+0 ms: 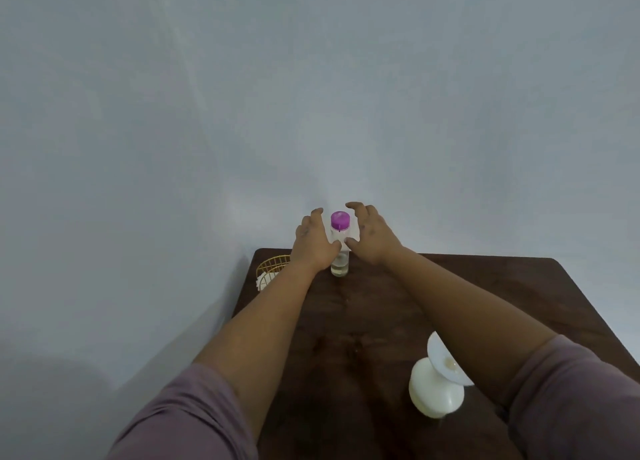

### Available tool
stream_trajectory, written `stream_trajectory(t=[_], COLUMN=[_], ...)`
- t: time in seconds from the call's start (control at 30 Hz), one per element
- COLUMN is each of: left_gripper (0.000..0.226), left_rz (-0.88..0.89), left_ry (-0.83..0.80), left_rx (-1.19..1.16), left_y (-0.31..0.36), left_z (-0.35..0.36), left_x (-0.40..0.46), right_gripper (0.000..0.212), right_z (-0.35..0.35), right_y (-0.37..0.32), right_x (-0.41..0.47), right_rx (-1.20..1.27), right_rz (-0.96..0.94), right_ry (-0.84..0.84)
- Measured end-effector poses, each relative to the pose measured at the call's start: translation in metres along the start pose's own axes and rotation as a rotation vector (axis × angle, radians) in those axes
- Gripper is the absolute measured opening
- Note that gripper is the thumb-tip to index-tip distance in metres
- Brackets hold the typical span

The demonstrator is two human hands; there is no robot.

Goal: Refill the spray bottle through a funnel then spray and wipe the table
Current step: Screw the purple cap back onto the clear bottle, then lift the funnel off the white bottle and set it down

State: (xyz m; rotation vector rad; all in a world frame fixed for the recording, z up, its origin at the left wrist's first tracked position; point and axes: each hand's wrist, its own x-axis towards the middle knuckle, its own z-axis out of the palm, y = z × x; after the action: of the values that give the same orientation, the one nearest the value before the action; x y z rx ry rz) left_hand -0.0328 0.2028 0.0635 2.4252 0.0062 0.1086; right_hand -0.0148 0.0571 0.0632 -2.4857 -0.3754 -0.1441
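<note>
**Both hands at purple-cap bottle, far edge of table**

Mauve sleeves [194,411] fill bottom corners of frame; both forearms reach up-centre. Lower right: white bottle [435,390] w/ white funnel [446,362] seated in its neck, partly hidden behind right forearm. No readable writing or brand anywhere.

Clear bottle [339,248] w/ purple cap stands upright at centre frame, near table's far edge, little liquid at bottom. Left hand [313,243] wraps its left side, thumb across front. Right hand [372,234] has fingers spread & curved beside cap, thumb tip touching bottle; not closed round it.

Gold wire basket [272,267] w/ white cloth sits at far-left corner, behind left wrist. Dark wood table [485,286] bare across middle & right. Grey wall [311,78] close behind far edge.
</note>
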Motion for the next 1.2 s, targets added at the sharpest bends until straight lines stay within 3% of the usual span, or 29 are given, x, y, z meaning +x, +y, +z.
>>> stream_trajectory(t=[0.17, 0.3, 0.43, 0.53, 0.67, 0.77, 0.93, 1.03, 1.1, 1.2], left_gripper=[0.072, 0.066, 0.065, 0.063, 0.049, 0.060, 0.105, 0.125, 0.118, 0.076], left_rz=[0.074, 0.124, 0.060, 0.097, 0.171, 0.057, 0.025, 0.022, 0.014, -0.058], left_ry=[0.033, 0.005, -0.127, -0.226, -0.275, -0.396, -0.500, -0.556, -0.502, -0.354], left_rx=[-0.137, -0.289, -0.341, -0.244, -0.158, -0.205, -0.136, -0.074, -0.121, -0.312], left_y=[0.011, 0.013, 0.005, -0.008, -0.018, -0.012, 0.000, 0.011, 0.014, 0.021], left_z=[-0.005, 0.002, 0.026, 0.050, 0.078, 0.098, 0.133, 0.148, 0.159, 0.177], left_x=[-0.059, -0.114, -0.164, -0.198, -0.215, -0.210, -0.201, -0.197, -0.194, -0.193], right_gripper=[0.056, 0.056, 0.069, 0.085, 0.110, 0.125, 0.145, 0.144, 0.137, 0.118], right_z=[-0.017, -0.034, -0.059, -0.068, -0.057, -0.050, -0.041, -0.042, -0.047, -0.052], right_y=[-0.027, -0.034, -0.022, 0.007, 0.035, 0.043, 0.043, 0.052, 0.059, 0.066], right_x=[-0.056, -0.112, -0.179, -0.235, -0.280, -0.275, -0.256, -0.245, -0.237, -0.228], right_rx=[0.016, 0.006, 0.008, 0.170, 0.378, 0.302, -0.245, -0.317, -0.307, -0.242], right_rz=[0.040, 0.073, 0.250, 0.443, 0.664, 0.622, 0.351, 0.235, 0.217, 0.199], right_ry=[0.071, 0.149, 0.194, 0.264, 0.195, 0.158, -0.072, -0.141, -0.237, -0.386])
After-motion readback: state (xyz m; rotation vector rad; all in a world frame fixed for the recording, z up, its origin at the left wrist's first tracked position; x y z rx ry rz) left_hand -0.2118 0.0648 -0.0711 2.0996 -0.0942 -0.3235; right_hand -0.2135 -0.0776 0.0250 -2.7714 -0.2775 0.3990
